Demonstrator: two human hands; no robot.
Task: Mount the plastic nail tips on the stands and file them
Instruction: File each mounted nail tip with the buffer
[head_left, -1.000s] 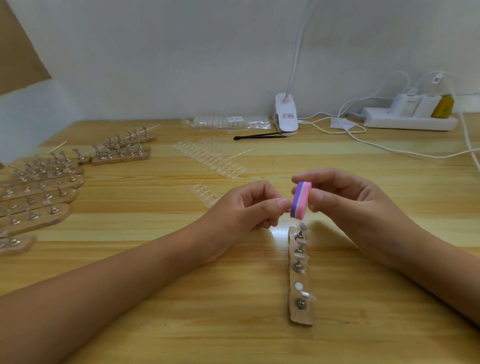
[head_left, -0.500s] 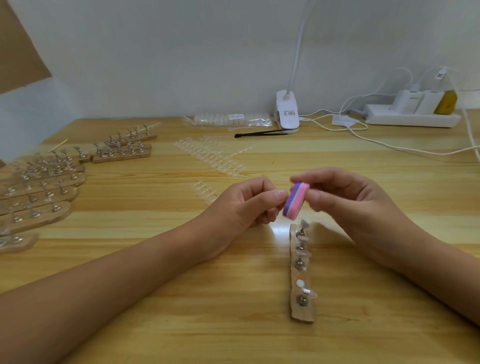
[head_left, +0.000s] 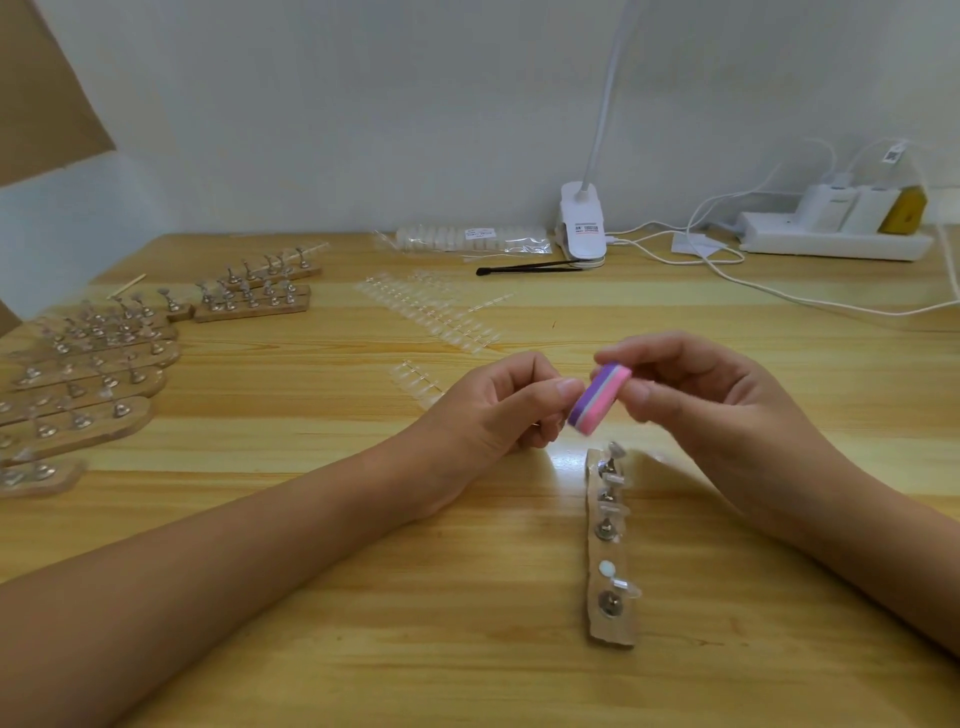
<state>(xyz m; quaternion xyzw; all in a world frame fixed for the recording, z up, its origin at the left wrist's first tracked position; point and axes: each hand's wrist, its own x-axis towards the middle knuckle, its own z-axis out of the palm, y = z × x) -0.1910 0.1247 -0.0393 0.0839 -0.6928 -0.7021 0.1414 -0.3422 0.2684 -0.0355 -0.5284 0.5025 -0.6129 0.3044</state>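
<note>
Head view: your right hand (head_left: 727, 410) pinches the pink-and-purple foam filing block (head_left: 597, 399); your left hand (head_left: 498, 410) is pinched shut, contents hidden. The wooden strip of metal stands with clear nail tips (head_left: 609, 551) lies at six o'clock, long axis running twelve-to-six, nearer your right.

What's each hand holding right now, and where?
Right hand pinches the pink-purple buffer block at its upper end. Left hand's pinched item is too small to tell.

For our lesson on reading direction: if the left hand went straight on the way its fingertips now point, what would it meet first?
The left hand points right, at the file held by the right hand. The file would come first; they look almost touching, though depth is unclear.
</note>
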